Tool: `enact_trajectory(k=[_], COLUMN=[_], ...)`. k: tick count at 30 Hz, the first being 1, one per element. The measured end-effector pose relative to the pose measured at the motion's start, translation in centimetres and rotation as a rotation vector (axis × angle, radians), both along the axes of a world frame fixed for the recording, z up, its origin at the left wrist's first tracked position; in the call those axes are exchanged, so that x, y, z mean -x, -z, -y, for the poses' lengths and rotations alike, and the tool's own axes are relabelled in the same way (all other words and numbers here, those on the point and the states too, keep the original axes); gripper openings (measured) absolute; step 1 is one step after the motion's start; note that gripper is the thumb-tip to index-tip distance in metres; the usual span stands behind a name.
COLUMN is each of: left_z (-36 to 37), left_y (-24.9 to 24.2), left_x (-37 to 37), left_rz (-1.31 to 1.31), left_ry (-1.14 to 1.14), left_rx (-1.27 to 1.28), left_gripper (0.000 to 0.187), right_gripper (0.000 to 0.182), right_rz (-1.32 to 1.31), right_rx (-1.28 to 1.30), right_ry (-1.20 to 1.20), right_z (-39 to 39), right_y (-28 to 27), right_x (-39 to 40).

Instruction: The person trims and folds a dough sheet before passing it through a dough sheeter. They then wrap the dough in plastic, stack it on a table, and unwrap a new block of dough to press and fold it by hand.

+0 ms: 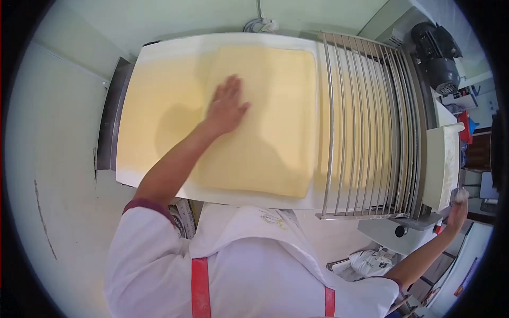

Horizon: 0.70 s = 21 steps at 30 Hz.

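My left hand [227, 107] lies palm down on a pale yellow sheet of dough [275, 138], its fingers stretched out and slightly blurred. The dough sheet rests on the white belt [318, 204] of a dough sheeter, and more yellow dough extends to the left. At the far right, my right hand [457, 211] reaches past the machine, beside the end of a cream-coloured bin [441, 167]. Something whitish and blurred shows at its fingertips; whether the hand grips it I cannot make out.
A metal bar guard [363, 127] covers the belt's right part, with dough visible beneath. Behind it sits a black motor [437, 58]. A metal end piece [114, 114] edges the belt at left. Below the machine lies a white bag [371, 262]. A pale wall runs along the back.
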<state>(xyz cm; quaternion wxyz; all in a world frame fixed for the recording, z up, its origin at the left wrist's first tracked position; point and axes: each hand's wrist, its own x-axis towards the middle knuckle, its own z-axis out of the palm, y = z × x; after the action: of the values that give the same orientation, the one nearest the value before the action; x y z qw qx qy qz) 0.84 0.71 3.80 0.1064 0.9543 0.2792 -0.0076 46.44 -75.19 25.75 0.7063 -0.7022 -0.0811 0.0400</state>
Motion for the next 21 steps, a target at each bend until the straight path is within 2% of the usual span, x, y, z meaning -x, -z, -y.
enact_trajectory(k=[1,3,4,5,7,8,10,11,12,14,16,18,19,21], left_z=[-1.1,-2.0,-2.4,-2.5,-3.0,-3.1,-2.1,-0.5,1.6,5.0,6.2,6.0,4.7,0.7], left_y=[0.3,1.8,2.2,2.0,2.5,2.8,4.4,5.4,5.6,5.2,4.3,3.6,3.5,3.1], left_x=[1.9,3.6,3.9,4.0,4.6,5.1,7.6,9.8,12.1,15.5,17.0,17.1,16.4,13.0], left_rz=[-0.004,0.077,0.12,0.142,0.289,0.351,0.512,0.58,0.569,0.589,0.588,0.572,0.538,0.414], left_ry=[-0.051,-0.039,-0.026,-0.03,0.001,0.022,-0.035,-0.069,-0.105,-0.138,-0.11,-0.078,0.012,0.168], left_rx=[-0.049,-0.003,0.021,0.06,0.12,0.154,0.305,0.397,0.488,0.604,0.648,0.665,0.569,0.352], left_gripper=[0.068,0.067,0.066,0.064,0.064,0.064,0.066,0.067,0.068,0.072,0.075,0.075,0.076,0.076], right_gripper=[0.039,0.041,0.043,0.041,0.038,0.036,0.033,0.032,0.03,0.028,0.027,0.016,0.019,0.025], right_rz=[0.083,0.366,0.465,0.581,0.608,0.523,0.187,-0.036,-0.258,-0.468,-0.27,0.034,0.157,0.245], right_rx=[-0.129,-0.29,-0.316,-0.229,0.032,0.182,0.348,0.328,0.233,-0.048,-0.094,0.04,0.048,0.159], right_ry=[0.2,0.82,0.982,1.012,0.767,0.585,0.192,0.066,0.039,0.281,0.527,0.556,0.631,0.744], right_z=[0.3,-6.2,-10.5,-14.8,-26.9,-33.8,-45.3,-48.3,-49.0,-44.2,-36.8,-30.5,-29.4,-30.2], right_y=[-1.5,-2.4,-1.9,-0.1,7.0,12.0,21.6,24.9,26.6,25.6,20.3,14.6,12.7,13.5], right_x=[3.6,14.6,19.3,22.8,27.9,30.3,36.2,39.2,41.3,42.6,41.6,42.1,42.1,44.1])
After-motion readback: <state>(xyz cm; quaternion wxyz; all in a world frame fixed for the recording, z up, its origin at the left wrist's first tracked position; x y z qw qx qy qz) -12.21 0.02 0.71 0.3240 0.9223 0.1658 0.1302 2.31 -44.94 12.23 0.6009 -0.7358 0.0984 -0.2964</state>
